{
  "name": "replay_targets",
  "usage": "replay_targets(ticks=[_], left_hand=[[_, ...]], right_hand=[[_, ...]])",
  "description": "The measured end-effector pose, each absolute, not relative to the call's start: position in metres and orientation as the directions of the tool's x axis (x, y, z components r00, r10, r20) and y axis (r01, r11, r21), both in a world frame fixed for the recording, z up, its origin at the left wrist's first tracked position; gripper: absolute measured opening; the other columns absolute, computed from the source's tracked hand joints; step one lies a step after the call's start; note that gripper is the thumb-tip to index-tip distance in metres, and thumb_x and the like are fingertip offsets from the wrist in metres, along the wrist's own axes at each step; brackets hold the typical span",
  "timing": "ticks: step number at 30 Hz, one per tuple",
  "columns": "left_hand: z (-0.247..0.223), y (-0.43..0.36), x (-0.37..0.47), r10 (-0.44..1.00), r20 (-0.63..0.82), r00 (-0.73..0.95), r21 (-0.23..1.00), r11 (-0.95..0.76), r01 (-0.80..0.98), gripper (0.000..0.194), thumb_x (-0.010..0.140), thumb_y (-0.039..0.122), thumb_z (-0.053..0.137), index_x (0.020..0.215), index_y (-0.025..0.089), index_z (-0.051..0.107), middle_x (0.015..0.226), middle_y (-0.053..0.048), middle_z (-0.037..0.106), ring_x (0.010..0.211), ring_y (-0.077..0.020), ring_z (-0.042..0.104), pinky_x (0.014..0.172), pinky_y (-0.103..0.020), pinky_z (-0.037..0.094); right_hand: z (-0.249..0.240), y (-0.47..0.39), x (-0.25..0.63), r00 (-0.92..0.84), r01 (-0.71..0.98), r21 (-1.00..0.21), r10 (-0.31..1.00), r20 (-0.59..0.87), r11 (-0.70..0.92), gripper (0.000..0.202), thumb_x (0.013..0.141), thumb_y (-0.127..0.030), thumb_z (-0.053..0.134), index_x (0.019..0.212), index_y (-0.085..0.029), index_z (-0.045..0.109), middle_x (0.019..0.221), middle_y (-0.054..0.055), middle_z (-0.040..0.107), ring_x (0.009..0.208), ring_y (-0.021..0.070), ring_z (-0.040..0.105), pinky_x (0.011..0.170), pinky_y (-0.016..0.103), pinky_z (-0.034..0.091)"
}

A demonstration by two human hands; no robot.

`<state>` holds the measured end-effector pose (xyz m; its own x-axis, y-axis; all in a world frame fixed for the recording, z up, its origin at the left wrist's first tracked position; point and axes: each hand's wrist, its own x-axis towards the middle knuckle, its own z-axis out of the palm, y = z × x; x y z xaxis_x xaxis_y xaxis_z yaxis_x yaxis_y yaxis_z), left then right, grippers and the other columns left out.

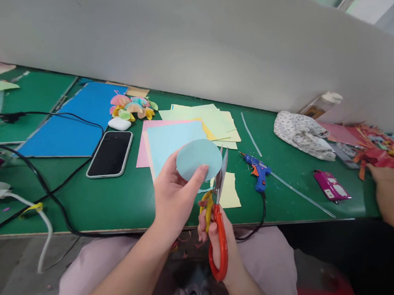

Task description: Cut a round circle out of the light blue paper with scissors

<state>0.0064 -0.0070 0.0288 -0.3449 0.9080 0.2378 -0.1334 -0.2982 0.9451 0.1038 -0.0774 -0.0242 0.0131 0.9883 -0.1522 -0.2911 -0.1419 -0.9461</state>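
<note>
Between the thumb and fingers of my left hand (pixel 179 194) is a light blue paper circle (pixel 198 159), held up above the table's front part. My right hand (pixel 222 233) grips a pair of scissors (pixel 219 240) with one red and one yellow handle. Their blades point up and away, slightly parted, at the circle's right edge. A thin blue paper strip (pixel 204 191) hangs just under the circle. Behind my hands lie blue and pink sheets (pixel 174 134) and a pile of pale green and yellow paper (pixel 216 119). A torn cream piece (pixel 231 191) rests beside the scissors.
Right of the paper lies a blue glue gun (pixel 258 170) with its cord and glue sticks. Leftward are a phone (pixel 110 154), paper petals (pixel 132 107), a blue board (pixel 72 124) and black cables. A patterned cloth (pixel 302 133) and another person's hand (pixel 383 178) are at right.
</note>
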Motion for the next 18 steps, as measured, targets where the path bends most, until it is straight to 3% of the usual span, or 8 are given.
replay_targets(ticks=[7,18], left_hand=[[0.0258,-0.0064,0.0033,0.911,0.235,-0.338,0.947,-0.294,-0.133,0.046,0.076,0.035,0.086,0.118,0.022,0.072,0.095,-0.002,0.080,0.078,-0.0164,0.077,0.065,-0.023,0.065],[0.0297,-0.0044,0.0009,0.892,0.257,-0.371,0.942,-0.317,-0.110,0.048,0.075,0.034,0.087,0.119,0.022,0.073,0.082,0.002,0.076,0.063,-0.0114,0.071,0.059,-0.020,0.063]], right_hand=[[-0.0222,-0.0778,0.1031,0.000,-0.331,-0.921,0.976,-0.217,-0.205,0.080,0.058,-0.090,0.075,0.099,-0.023,0.062,0.064,-0.008,0.043,0.049,0.0092,0.030,0.047,0.025,0.028],[-0.0222,-0.0778,0.1058,-0.003,-0.361,-0.910,0.976,-0.218,-0.204,0.070,0.061,-0.080,0.081,0.094,-0.022,0.062,0.061,-0.008,0.046,0.046,0.0077,0.032,0.045,0.023,0.029]])
